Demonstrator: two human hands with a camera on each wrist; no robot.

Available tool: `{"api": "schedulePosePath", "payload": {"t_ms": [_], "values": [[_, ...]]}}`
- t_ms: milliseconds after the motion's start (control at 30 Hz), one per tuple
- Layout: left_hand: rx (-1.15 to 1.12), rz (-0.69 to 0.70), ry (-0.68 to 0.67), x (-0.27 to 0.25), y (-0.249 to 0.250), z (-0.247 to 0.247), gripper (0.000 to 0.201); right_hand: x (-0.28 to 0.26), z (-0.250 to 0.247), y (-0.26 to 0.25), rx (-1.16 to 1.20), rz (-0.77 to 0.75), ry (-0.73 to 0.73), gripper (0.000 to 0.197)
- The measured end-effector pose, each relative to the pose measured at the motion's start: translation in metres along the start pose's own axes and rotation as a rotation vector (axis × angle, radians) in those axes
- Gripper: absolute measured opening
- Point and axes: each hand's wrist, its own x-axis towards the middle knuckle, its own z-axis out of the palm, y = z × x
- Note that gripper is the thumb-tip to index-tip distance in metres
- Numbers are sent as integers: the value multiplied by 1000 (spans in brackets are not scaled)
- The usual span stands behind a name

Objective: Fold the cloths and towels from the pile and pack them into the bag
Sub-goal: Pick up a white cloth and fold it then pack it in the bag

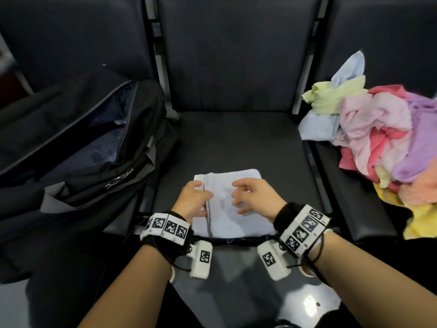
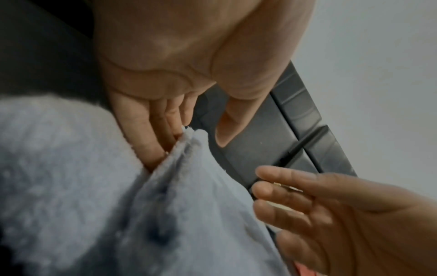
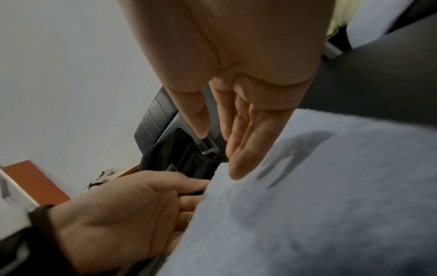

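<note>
Bag: black bag [image 1: 78,147] at the left of the head view, on the left seat, its zip gaping wide.
Left grip: left hand [image 1: 192,200] lies on the towel's left edge, fingers tucked under the raised fold, thumb apart.
Towel: folded pale blue towel [image 1: 234,209] at lower centre, flat on the middle seat [image 1: 236,143].
Right grip: right hand [image 1: 255,197] hovers just over the towel, fingers spread, holding nothing.
Pile: loose pile [image 1: 378,138] of coloured cloths at the right, on the right seat.
</note>
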Motion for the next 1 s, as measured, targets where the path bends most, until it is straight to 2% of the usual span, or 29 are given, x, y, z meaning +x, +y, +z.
{"api": "schedulePosePath", "payload": {"t_ms": [67, 167, 233, 367, 633, 733, 833, 933, 1000], "values": [[105, 92, -5, 0, -4, 6, 56, -5, -13, 8, -9, -19, 28, 26], [329, 237, -5, -3, -10, 13, 70, -9, -27, 17, -16, -42, 41, 22], [349, 279, 22, -3, -11, 13, 72, -10, -29, 23, -31, -71, 38, 19], [282, 387, 83, 0, -3, -3, 63, -10, -28, 29, -138, -166, 34, 19], [439, 283, 169, 6, -18, -24, 59, -8, -18, 47, -547, -243, -35, 28], [527, 305, 221, 4, -17, -26, 54, -13, -18, 47, -625, -308, -91, 28], [771, 379, 274, -7, -13, -22, 51, -18, -14, 48, -801, -427, -167, 26], [1047, 495, 179, -23, -13, -8, 43, -21, -5, 52, -1014, -494, -205, 25], [1150, 478, 37, -32, -15, 2, 41, -21, 0, 58, -1133, -546, -216, 30]]}}
